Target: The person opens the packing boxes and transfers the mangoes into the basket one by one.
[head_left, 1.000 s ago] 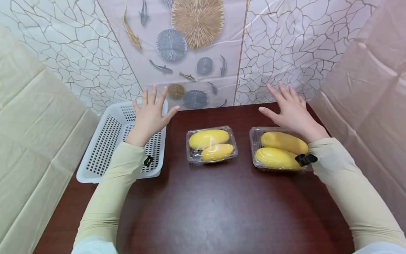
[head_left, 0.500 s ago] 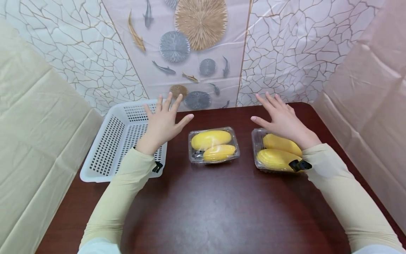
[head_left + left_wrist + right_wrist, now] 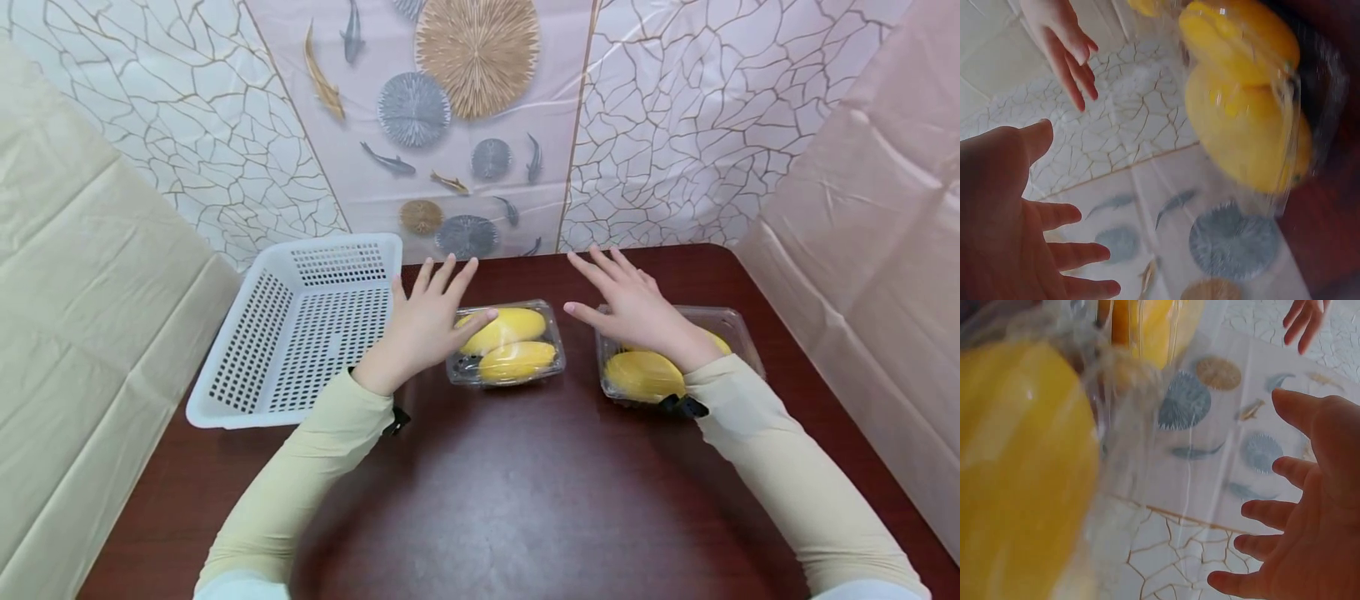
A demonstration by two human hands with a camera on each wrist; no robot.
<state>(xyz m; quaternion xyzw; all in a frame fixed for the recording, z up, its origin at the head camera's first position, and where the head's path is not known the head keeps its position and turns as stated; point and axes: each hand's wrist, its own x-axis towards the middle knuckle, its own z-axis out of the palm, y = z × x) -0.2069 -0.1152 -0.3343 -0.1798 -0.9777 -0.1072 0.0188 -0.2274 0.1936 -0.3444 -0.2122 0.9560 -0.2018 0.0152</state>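
Observation:
My left hand (image 3: pixel 427 329) hovers with spread fingers at the left of a lidded clear plastic box (image 3: pixel 557 342), its thumb overlapping the box in the head view. Two yellow oval fruits (image 3: pixel 517 361), looking like mangoes, lie inside. Over a second clear box (image 3: pixel 742 337) on the right is my right hand (image 3: pixel 633 308), fingers also spread and holding nothing. That box has two larger yellow fruits (image 3: pixel 643 377), partly hidden by the hand and wrist. Both wrist views show bare palms: the left palm (image 3: pixel 1004 231) and the right palm (image 3: pixel 1316 531) stand apart from the boxes.
A white perforated plastic basket (image 3: pixel 258 333) stands at the left of the dark red-brown table (image 3: pixel 480 492). A patterned sheet (image 3: pixel 480 142) hangs behind the table's back edge. Beige cloth walls (image 3: pixel 90 292) close in both sides.
Both hands have moved inward and down towards the table's middle, fingers still spread. My left hand has come from over the basket to the middle box. The boxes and basket stay put.

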